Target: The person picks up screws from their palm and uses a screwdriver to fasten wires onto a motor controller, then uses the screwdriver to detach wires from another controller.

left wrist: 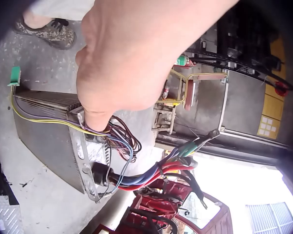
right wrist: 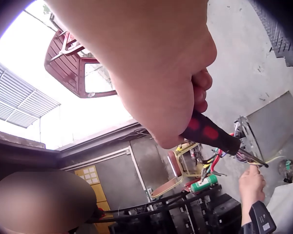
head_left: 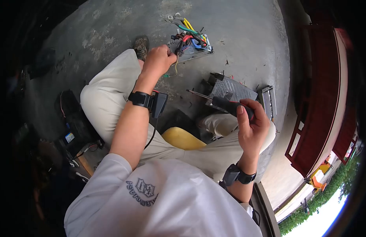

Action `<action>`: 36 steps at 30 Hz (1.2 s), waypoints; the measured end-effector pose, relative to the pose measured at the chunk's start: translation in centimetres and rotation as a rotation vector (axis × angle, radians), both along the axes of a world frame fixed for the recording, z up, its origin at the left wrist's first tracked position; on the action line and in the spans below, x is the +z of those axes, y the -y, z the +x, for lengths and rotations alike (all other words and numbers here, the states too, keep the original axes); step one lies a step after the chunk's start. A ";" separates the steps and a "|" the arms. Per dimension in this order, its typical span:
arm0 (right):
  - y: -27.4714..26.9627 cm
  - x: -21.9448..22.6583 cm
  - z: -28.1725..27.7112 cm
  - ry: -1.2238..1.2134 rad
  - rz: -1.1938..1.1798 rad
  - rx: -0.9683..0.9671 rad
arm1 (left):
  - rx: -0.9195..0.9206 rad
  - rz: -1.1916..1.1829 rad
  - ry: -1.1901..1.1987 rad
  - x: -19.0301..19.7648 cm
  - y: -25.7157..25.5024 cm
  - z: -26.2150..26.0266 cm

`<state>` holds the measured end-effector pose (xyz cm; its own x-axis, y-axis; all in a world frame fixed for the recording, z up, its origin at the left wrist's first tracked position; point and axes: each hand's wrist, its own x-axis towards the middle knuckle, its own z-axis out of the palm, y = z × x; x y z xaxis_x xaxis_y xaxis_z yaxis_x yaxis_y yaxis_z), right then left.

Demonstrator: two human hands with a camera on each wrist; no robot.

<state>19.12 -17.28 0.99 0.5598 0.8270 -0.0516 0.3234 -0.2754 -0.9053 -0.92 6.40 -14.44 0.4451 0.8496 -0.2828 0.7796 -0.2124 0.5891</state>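
My left hand (head_left: 156, 62) grips the near end of a finned metal box (left wrist: 51, 146), its fingertips among the wires at the end panel and partly hidden. Thick red, blue, green and yellow cables (left wrist: 149, 178) come out of that panel. A small green connector (left wrist: 15, 76) hangs on thin yellow and dark wires beside the box. My right hand (head_left: 254, 125) holds a screwdriver (head_left: 230, 106) by its black and red handle, raised over my lap. Its metal shaft points left, apart from the box in the head view.
On the floor between my legs and the wall lies a grey textured metal housing (head_left: 234, 90), with a smaller slotted metal part (head_left: 267, 100) beside it. Small scraps dot the concrete. A yellow seat (head_left: 183, 138) is under me. A dark case (head_left: 78, 122) stands at the left.
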 end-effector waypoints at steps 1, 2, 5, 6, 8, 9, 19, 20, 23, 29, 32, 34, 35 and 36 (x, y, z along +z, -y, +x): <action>-0.6 -0.3 -0.3 0.021 -0.103 -0.031 | 0.011 -0.008 -0.004 0.0 0.1 0.1; -1.2 -0.6 -0.5 0.044 -0.204 -0.064 | 0.021 -0.013 -0.006 0.1 0.0 0.2; -3.4 -1.7 -1.1 0.309 -0.201 0.009 | 0.007 0.010 -0.013 0.2 0.1 0.2; -4.1 -1.9 -1.3 0.363 -0.225 0.031 | 0.008 0.010 -0.011 0.4 0.0 0.2; -5.3 -2.4 -1.6 0.384 -0.252 0.061 | 0.018 -0.004 0.007 0.7 0.1 0.2; -5.9 -2.7 -1.7 0.405 -0.276 0.092 | 0.019 -0.006 0.007 0.6 0.0 0.2; -10.8 -3.1 -2.0 0.519 -0.364 0.305 | 0.008 0.008 -0.008 0.6 0.0 0.3; -11.2 -2.9 -2.1 0.523 -0.343 0.294 | 0.012 0.004 -0.011 0.7 0.0 0.4; -12.1 -2.8 -2.2 0.525 -0.336 0.297 | 0.014 0.016 0.015 0.5 0.1 0.3; -13.9 -3.1 -2.4 0.509 -0.261 0.324 | 0.023 -0.012 0.036 0.8 0.1 0.3; -13.9 -3.3 -2.5 0.462 -0.203 0.292 | 0.040 -0.014 0.045 0.3 0.1 0.2; -13.5 -3.6 -2.4 0.430 -0.241 0.338 | 0.036 -0.025 0.054 0.6 0.3 0.1; -13.3 -3.9 -2.5 0.438 -0.212 0.312 | 0.032 -0.029 0.065 0.7 0.2 0.1; -13.3 -4.1 -2.6 0.445 -0.182 0.288 | 0.037 -0.028 0.065 0.6 0.0 0.2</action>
